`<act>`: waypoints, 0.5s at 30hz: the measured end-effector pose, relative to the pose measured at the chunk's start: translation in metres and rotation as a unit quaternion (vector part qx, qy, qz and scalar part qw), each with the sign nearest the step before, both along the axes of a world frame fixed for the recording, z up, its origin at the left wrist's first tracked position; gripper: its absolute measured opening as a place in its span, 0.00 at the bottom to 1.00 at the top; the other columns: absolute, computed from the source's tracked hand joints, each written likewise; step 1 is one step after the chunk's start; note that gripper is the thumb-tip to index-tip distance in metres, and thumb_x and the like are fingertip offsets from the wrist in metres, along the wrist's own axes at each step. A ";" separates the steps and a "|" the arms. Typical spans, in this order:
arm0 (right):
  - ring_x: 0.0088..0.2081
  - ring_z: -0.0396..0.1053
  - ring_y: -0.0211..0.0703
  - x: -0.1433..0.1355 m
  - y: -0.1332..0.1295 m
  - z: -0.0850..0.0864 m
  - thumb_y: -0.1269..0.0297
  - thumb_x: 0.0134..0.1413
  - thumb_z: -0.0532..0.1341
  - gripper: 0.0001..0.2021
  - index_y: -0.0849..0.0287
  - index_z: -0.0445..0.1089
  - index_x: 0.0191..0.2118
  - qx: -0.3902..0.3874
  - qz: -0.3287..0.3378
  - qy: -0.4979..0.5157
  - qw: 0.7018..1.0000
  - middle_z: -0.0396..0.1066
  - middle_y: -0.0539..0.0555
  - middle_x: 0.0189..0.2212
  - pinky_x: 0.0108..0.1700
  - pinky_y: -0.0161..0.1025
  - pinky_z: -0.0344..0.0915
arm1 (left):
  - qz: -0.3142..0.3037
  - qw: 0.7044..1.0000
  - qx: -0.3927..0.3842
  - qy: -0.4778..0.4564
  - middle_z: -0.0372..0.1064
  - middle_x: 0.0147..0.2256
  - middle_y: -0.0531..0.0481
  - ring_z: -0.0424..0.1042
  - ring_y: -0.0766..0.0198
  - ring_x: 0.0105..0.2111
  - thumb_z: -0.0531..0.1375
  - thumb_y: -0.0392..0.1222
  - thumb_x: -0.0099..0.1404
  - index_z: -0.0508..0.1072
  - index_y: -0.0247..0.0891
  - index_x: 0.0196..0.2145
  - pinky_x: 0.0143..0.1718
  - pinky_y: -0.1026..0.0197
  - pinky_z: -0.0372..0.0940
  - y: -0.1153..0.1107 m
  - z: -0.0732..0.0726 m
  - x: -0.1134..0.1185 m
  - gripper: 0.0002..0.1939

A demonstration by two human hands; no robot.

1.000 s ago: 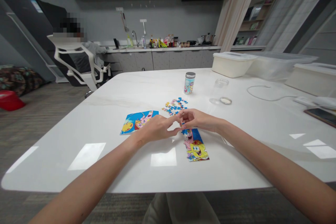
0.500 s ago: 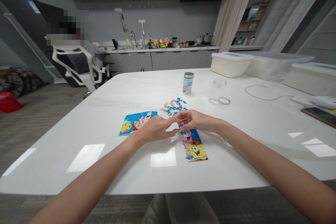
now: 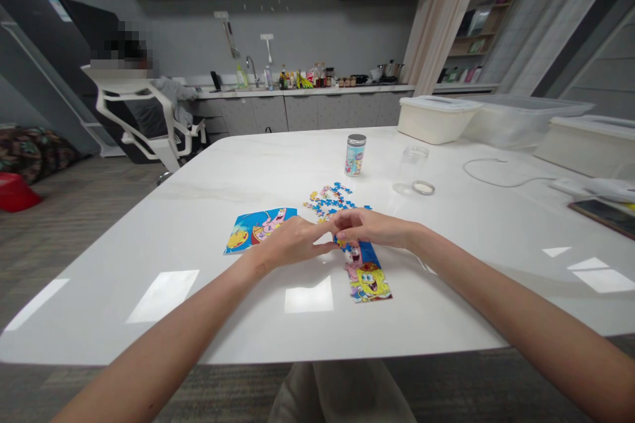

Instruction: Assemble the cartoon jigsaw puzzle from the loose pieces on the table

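Observation:
A small blue and yellow puzzle piece [image 3: 340, 242] sits between the fingertips of both hands. My left hand [image 3: 297, 239] reaches in from the left, its thumb and index finger closed on the piece's edge. From the right, my right hand [image 3: 374, 227] pinches it and partly covers it. Just below lies the joined part of a jigsaw puzzle [image 3: 371, 282] with a yellow cartoon face and a pink figure. A picture card [image 3: 258, 228] lies left, partly behind my left hand. Loose puzzle pieces [image 3: 330, 198] are heaped beyond the hands.
A printed tin [image 3: 354, 157] with a silver lid stands behind the pieces. Right of it are a clear jar [image 3: 411, 170] and a ring-shaped lid [image 3: 423, 188]. Storage boxes [image 3: 436, 120], a cable [image 3: 496, 182] and a phone [image 3: 605, 215] lie farther right. A person sits beyond the table.
My right fingers have shifted slightly at the piece, and more of its blue and yellow face shows. Blue loose pieces now show above my right hand. The left hand stays nearly still.

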State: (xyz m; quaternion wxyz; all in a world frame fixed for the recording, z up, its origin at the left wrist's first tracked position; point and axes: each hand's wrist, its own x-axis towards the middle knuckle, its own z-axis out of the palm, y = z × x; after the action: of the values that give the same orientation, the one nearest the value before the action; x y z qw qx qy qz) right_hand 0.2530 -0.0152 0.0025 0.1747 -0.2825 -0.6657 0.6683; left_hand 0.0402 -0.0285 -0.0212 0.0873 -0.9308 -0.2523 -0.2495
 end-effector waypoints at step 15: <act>0.27 0.61 0.33 0.002 0.002 0.000 0.69 0.51 0.61 0.06 0.60 0.69 0.37 -0.006 0.009 0.004 1.000 0.65 0.49 0.29 0.29 0.34 0.59 | -0.029 0.999 -0.024 -0.009 0.60 0.14 0.59 0.53 0.71 0.14 0.52 0.51 0.68 0.74 0.40 0.40 0.18 0.65 0.49 0.002 0.001 -0.001 0.15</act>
State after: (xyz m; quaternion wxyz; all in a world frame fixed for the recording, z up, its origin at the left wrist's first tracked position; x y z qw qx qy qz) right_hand 0.2553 -0.0130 0.0021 0.1699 -0.2748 -0.6635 0.6748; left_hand 0.0388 -0.0265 -0.0202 0.0555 -0.9374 -0.2315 -0.2543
